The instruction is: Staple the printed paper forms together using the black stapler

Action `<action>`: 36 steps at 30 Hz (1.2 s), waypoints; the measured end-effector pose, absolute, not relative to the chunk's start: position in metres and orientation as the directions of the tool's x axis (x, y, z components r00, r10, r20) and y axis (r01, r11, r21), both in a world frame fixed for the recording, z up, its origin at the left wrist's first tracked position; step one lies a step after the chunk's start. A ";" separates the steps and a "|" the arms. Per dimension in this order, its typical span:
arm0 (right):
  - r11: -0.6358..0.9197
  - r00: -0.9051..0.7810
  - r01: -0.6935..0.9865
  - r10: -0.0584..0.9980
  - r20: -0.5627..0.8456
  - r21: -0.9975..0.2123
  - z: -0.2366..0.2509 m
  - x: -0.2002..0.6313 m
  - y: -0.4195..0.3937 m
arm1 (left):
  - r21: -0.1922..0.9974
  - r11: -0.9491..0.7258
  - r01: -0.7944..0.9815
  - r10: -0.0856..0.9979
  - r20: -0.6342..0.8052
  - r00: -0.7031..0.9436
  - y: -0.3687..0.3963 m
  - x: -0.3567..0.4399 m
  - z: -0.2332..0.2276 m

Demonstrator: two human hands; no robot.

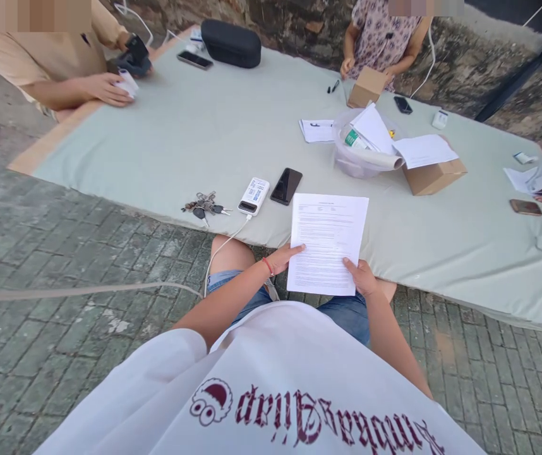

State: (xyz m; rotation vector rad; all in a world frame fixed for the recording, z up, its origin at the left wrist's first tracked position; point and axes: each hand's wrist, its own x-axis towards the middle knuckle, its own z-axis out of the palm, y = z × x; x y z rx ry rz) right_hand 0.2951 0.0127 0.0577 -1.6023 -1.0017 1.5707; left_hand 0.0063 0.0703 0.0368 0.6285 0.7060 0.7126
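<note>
A white printed sheet of paper [328,243] is held up over my lap, its top part overlapping the table's near edge. My left hand [284,258] grips its left side, thumb on the front and fingers hidden behind. On the opposite side my right hand [362,275] pinches the lower right edge in the same way. Whether one sheet or a thin stack is held, I cannot tell. Just beyond the paper's upper left corner lie a black smartphone [286,186], a white power bank [254,196] with a cable plugged in, and a bunch of keys [205,205].
On the cloth-covered table [180,139] stand a plastic basin [354,165] of papers, a cardboard box [434,177] under a sheet, another box [367,87] and a black case [231,43]. People sit at the left, far side and right. The white cable [223,243] crosses my left leg.
</note>
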 end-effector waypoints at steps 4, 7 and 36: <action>-0.505 -0.011 0.083 0.861 -0.508 -0.859 0.056 0.299 0.003 | 0.662 0.599 -0.450 0.782 -0.363 0.507 0.069 0.014 0.038; -0.449 0.016 0.012 0.893 -0.449 -0.893 0.059 0.294 0.001 | 0.673 0.600 -0.433 0.777 -0.359 0.518 0.069 0.016 0.040; -0.004 0.160 0.235 0.986 0.035 -0.972 0.103 0.295 0.037 | 0.978 0.098 -0.182 0.881 0.000 0.473 0.100 0.017 0.097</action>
